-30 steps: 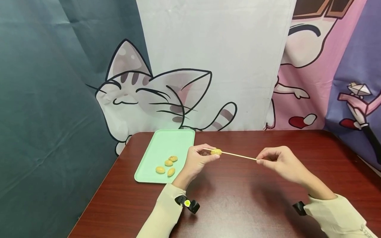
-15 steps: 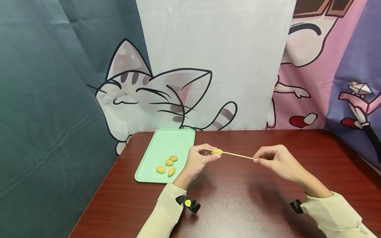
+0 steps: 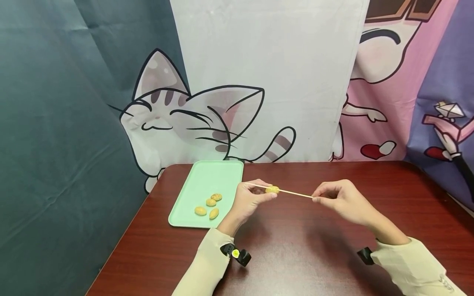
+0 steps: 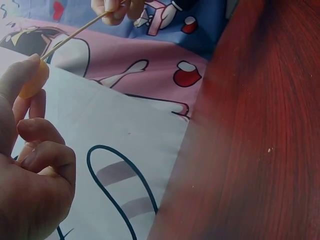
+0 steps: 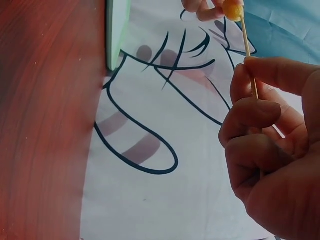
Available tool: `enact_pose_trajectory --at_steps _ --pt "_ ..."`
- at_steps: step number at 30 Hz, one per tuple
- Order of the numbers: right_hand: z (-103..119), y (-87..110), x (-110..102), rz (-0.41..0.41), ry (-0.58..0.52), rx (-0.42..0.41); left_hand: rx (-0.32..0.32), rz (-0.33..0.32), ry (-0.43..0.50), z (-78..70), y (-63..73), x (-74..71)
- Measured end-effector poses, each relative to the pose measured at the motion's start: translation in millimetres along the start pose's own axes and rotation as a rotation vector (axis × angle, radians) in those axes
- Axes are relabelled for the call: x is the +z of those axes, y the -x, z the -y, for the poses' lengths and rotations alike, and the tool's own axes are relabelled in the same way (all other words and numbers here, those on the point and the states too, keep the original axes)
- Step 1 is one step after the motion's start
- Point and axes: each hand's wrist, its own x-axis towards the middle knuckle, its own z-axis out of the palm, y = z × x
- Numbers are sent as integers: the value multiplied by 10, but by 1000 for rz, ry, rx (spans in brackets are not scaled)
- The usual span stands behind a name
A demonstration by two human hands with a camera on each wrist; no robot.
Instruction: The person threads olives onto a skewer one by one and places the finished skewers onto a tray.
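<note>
Cartoon-printed curtains [image 3: 296, 61] back a red-brown counter [image 3: 296, 255]; from the head, a yellow piece [image 3: 273, 189], seemingly threaded on a thin stick [image 3: 296, 193], hangs above it. Left wrist: fingers of the left hand [image 3: 246, 201] pinch the piece — probably light, soft, best held gently by its sides. Right wrist: fingers of the right hand [image 3: 348, 203] grip the stick — likely stiff but snappable, safest held close in.

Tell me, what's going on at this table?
A person's left hand holds a small yellow piece between thumb and fingers, while the right hand pinches a thin stick. The stick shows on both sides of the piece, as if run through it. Both hands are raised above the table. Four more yellow pieces lie on a green tray to the left.
</note>
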Motion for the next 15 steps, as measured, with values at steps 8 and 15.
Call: enact_pose_trajectory --at_steps 8,15 --pt "34 -34 27 5 -2 23 16 -6 5 14 -1 25" --pt "63 -64 56 13 -14 27 14 -11 -16 34 4 42"
